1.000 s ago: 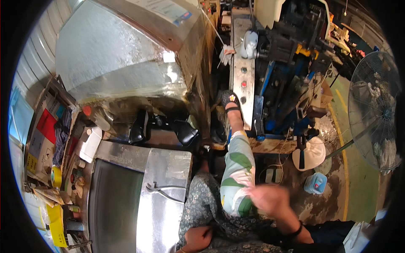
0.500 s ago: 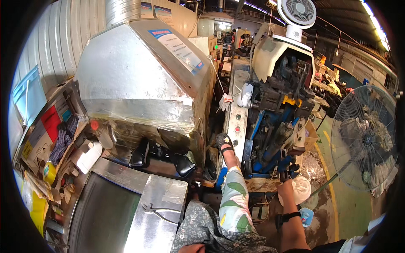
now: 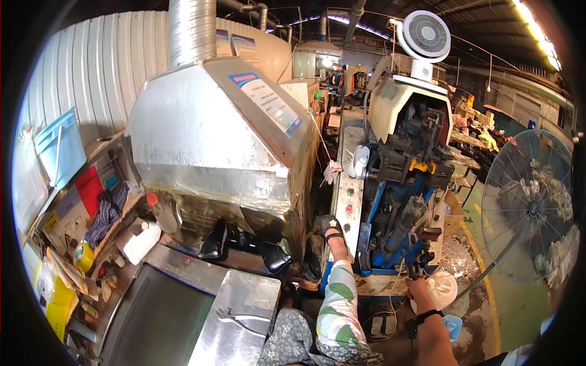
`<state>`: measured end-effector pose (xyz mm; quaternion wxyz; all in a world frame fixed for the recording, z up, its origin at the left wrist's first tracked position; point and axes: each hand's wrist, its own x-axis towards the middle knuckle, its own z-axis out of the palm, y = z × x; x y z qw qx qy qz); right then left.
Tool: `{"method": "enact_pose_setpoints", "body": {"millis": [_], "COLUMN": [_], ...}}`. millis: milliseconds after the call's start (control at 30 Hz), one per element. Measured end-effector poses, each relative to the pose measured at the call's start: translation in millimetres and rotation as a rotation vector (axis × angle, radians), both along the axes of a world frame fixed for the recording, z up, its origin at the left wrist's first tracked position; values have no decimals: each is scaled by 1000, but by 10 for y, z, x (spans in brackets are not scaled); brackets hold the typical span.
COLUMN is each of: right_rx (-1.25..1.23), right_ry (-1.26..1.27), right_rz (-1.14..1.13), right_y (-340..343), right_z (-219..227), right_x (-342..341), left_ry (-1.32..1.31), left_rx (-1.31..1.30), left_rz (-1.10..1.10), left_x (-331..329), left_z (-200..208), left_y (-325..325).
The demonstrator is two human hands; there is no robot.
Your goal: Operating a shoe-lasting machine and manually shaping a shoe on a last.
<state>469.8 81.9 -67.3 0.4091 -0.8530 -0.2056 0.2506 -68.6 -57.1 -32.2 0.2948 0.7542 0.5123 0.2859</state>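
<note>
Black handle (image 3: 414,269): slim, dark and stubby, its finer detail lost in shadow.
Pose: roughly upright.
Place: low at the near, right-hand end of a blue-and-black machine (image 3: 403,177).
Contact: its lower end meets the person's right hand (image 3: 419,287); how tightly the fingers wrap it is unclear.

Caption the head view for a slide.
Right hand at a dark machine handle; pincers lie on the shiny metal plate.
</note>
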Motion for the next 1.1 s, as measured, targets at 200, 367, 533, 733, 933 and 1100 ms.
{"method": "enact_pose_setpoints", "body": {"millis": [200,367,533,733,933,1100], "right_rx": [-15,-300,-275,-301,-335,-308], "right_ry": [152,-274,-358,-262,-291,-231], "right_rz": [62,170,121,63,58,56], "right_y": [-19,37,33,26,-32,-49], "right_z": [100,-128,-394,-255,75,130], "right_x": [-27,125,238,105,-91,-117], "left_ry": [67,403,-199,-127,371,281], "left_rx": [-377,-336,-909,-916,-662,-702], "left_rz": [-597,-1149,-1227,-1131,-997,-1021], "left_x": [336,832,780,781,836,874], "left_z": [57,-429,-958,-1034,-663,-591], "left_y": [714,1447,1583,1455,1356,1239]}}
